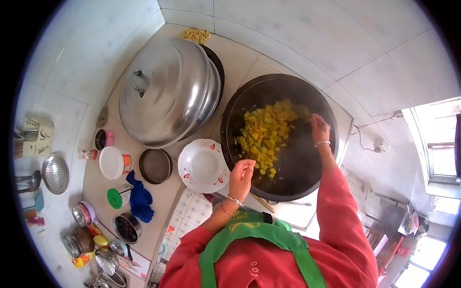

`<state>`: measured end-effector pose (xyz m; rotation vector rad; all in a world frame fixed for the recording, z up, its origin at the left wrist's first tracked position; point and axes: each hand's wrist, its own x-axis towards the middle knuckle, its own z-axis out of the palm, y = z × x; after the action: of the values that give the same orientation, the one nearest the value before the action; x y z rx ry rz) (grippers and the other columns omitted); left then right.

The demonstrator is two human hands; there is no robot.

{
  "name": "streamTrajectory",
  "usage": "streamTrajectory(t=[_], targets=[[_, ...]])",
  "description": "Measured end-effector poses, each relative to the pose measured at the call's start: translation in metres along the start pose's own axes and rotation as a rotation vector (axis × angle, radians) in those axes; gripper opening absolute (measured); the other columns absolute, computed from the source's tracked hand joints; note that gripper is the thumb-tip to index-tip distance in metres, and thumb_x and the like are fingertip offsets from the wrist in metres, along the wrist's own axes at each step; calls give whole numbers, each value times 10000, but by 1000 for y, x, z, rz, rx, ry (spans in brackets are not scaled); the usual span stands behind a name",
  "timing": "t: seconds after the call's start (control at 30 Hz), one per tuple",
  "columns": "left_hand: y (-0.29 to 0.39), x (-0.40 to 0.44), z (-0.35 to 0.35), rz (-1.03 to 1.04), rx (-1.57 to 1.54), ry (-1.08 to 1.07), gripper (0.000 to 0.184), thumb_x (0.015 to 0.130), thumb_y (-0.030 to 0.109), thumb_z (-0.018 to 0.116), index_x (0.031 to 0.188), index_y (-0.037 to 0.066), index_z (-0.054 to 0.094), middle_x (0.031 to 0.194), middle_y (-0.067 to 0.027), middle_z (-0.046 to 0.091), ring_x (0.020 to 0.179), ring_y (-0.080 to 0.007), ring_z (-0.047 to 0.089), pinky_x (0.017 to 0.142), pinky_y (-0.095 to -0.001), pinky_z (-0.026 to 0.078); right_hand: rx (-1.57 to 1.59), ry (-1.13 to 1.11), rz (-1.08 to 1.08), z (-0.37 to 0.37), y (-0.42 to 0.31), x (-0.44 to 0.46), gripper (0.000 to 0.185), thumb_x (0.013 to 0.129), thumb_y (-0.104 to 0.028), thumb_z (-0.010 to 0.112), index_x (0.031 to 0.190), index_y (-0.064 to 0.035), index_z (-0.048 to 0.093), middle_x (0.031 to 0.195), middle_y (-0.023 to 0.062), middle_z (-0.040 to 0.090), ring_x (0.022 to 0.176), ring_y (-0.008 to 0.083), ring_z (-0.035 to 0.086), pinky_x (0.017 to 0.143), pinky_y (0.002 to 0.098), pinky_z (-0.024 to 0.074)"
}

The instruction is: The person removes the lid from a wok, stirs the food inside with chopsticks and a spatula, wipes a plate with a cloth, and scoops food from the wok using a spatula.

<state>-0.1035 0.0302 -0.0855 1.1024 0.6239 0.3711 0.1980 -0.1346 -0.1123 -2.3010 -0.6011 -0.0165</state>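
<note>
Head view: inside the right rim of the wok [297, 168], we cannot tell our right hand's [321, 129] grip; our left hand [241, 175], fingers bunched, is near the bowl [204, 165], likely placed for reach.

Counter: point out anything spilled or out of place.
Loose yellowish pieces lie heaped by the wall, beyond the large metal lid, apparently straight on the counter; no dish shows under them.
</note>
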Motion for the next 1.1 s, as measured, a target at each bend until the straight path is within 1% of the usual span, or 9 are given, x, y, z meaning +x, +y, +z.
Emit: streamTrajectory(t=[0.03,0.1,0.17,0.27,0.33,0.53,0.63,0.73,1.1], targets=[[-1,1,0,-4,-17,-6,133,866,78,504,972,1,522,940,-56,578,890,-114,539,825,-237,418,-61,97,-189,18,19,7,194,846,-143,481,895,1,600,889,115,637,719,136,621,594,281,481],[1,7,6,-1,-30,18,135,870,88,504,973,3,522,948,-60,577,896,-120,540,827,-246,421,3,-53,330,49,15,12,213,830,-182,518,892,-2,615,875,91,644,716,119,619,565,271,475],[3,11,17,-16,-61,11,175,885,147,494,1002,16,502,950,-75,568,913,-161,549,836,-290,434,252,-193,398,83,0,-6,225,826,-204,537,910,-12,619,862,75,649,712,131,626,547,268,470],[10,24,42,-451,-518,-16,212,898,208,470,1019,34,481,945,-91,562,920,-200,555,842,-340,446,-190,-327,-90,107,-4,-49,237,830,-204,549,941,-3,606,850,78,651,740,143,630,578,259,477],[12,28,56,-528,-611,-109,221,902,227,456,1022,42,473,944,-99,560,920,-213,556,842,-362,450,404,-329,10,82,-45,-70,160,799,-119,555,897,-5,611,788,101,648,715,165,631,594,262,483],[-1,18,108,-821,-952,-406,269,907,296,437,970,38,483,930,-151,595,913,-263,578,849,-433,456,-8,-220,-12,-1,-52,-82,147,832,-141,548,932,-42,589,780,102,634,717,156,615,617,283,480],[-7,14,128,-910,-997,-435,271,901,300,448,941,34,482,935,-170,590,918,-288,577,854,-442,452,-172,-139,-62,-15,-35,-97,94,818,-92,498,814,-23,562,725,162,591,683,323,594,576,367,460],[-19,15,130,-970,-1011,-412,279,898,308,452,932,34,486,959,-174,580,933,-299,569,859,-448,448,-126,-232,425,1,-4,-126,103,807,-102,476,855,-34,537,776,166,577,718,340,577,570,377,451],[33,13,97,-869,-1112,-388,386,919,382,356,950,28,507,959,-117,588,1017,-256,538,936,-401,412,44,-410,-232,6,-94,-101,189,785,-128,483,953,-56,531,916,171,566,799,337,570,619,383,464]])
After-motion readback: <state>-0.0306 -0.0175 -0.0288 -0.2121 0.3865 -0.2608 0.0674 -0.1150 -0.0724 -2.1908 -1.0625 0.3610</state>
